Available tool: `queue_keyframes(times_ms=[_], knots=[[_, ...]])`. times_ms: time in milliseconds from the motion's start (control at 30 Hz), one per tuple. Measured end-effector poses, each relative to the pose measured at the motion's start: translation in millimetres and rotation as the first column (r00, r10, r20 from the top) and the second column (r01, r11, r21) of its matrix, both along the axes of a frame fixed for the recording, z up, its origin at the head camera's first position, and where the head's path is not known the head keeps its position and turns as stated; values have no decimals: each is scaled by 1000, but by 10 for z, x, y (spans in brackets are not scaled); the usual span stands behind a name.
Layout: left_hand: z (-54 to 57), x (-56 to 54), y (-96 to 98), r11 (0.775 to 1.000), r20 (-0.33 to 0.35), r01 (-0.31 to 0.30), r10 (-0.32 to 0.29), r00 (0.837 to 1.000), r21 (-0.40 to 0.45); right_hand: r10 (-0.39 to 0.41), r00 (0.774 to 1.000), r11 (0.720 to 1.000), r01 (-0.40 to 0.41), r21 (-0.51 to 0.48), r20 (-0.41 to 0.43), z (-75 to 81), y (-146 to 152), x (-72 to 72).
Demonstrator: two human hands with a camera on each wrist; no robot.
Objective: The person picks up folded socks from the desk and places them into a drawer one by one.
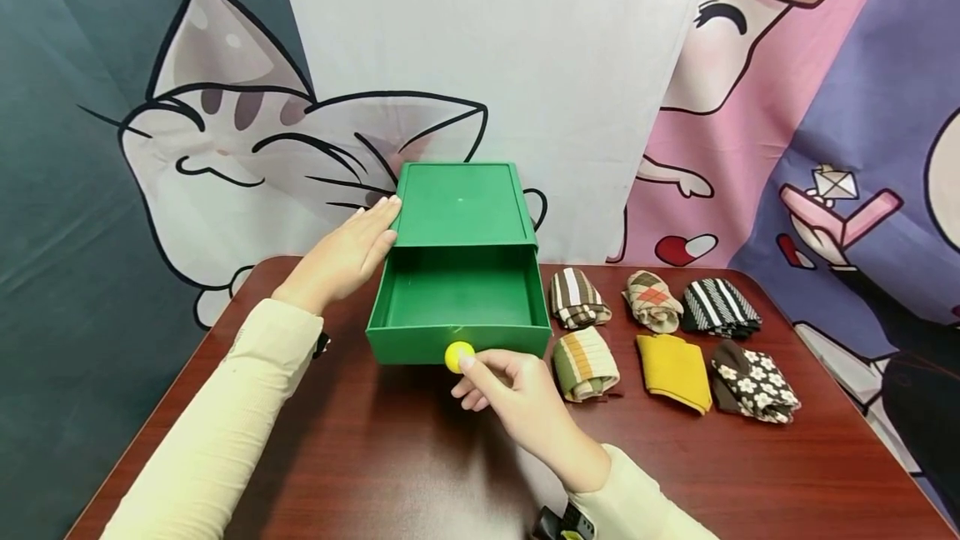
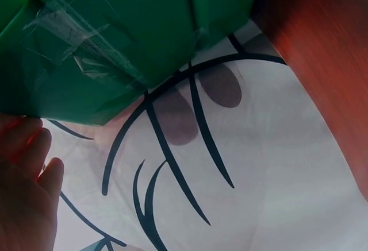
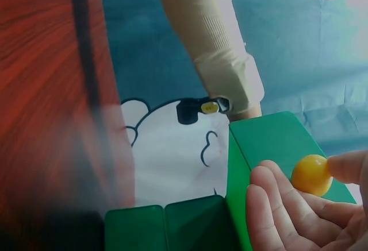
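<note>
A green box [image 1: 461, 205] stands at the middle of the table, its drawer [image 1: 459, 342] pulled out towards me. Nothing lies inside the drawer. My right hand [image 1: 517, 398] pinches the round yellow knob [image 1: 458, 356] on the drawer front between thumb and fingers; the right wrist view shows this knob [image 3: 311, 175] up close. With fingers straight, my left hand [image 1: 345, 252] rests along the box's left side. In the left wrist view, clear tape crosses the green side wall [image 2: 149, 27], and part of the left hand [image 2: 29, 176] shows beside it.
Right of the drawer lie several folded socks: brown striped [image 1: 579, 298], green-orange-white [image 1: 585, 363], argyle [image 1: 652, 301], black-and-white [image 1: 720, 307], plain yellow [image 1: 674, 371] and floral [image 1: 754, 382]. The dark red tabletop [image 1: 360, 473] ends at a cartoon-printed cloth [image 1: 480, 40] behind.
</note>
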State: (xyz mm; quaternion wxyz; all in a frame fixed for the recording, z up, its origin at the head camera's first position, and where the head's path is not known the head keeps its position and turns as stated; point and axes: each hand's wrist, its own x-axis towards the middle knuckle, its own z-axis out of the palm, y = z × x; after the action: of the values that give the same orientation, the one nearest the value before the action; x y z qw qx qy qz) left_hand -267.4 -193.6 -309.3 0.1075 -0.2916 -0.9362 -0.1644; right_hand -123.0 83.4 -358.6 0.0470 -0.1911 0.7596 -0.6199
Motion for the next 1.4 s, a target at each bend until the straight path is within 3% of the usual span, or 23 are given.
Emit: queue_keyframes(times_ms=[367, 633, 833, 1067, 1200, 1400], knots=[[-18, -8, 12, 1000, -4, -7, 7, 1000, 20, 34, 998, 999, -33, 17, -44, -19, 43, 189], [-51, -11, 1, 999, -30, -7, 8, 1000, 42, 23, 996, 999, -21, 30, -84, -72, 36, 226], [-64, -20, 1, 999, -31, -3, 4, 999, 47, 33, 991, 993, -18, 118, -129, -33, 101, 239], [-61, -9, 7, 999, -35, -4, 6, 999, 47, 105, 987, 970, -75, 231, -120, 141, 408, 232], [-63, -5, 7, 999, -38, -4, 6, 999, 47, 156, 973, 969, -118, 215, -168, 239, 680, 209], [-73, -11, -7, 999, -46, 2, 1, 999, 53, 149, 944, 986, -118, 122, -294, 358, 1031, 99]])
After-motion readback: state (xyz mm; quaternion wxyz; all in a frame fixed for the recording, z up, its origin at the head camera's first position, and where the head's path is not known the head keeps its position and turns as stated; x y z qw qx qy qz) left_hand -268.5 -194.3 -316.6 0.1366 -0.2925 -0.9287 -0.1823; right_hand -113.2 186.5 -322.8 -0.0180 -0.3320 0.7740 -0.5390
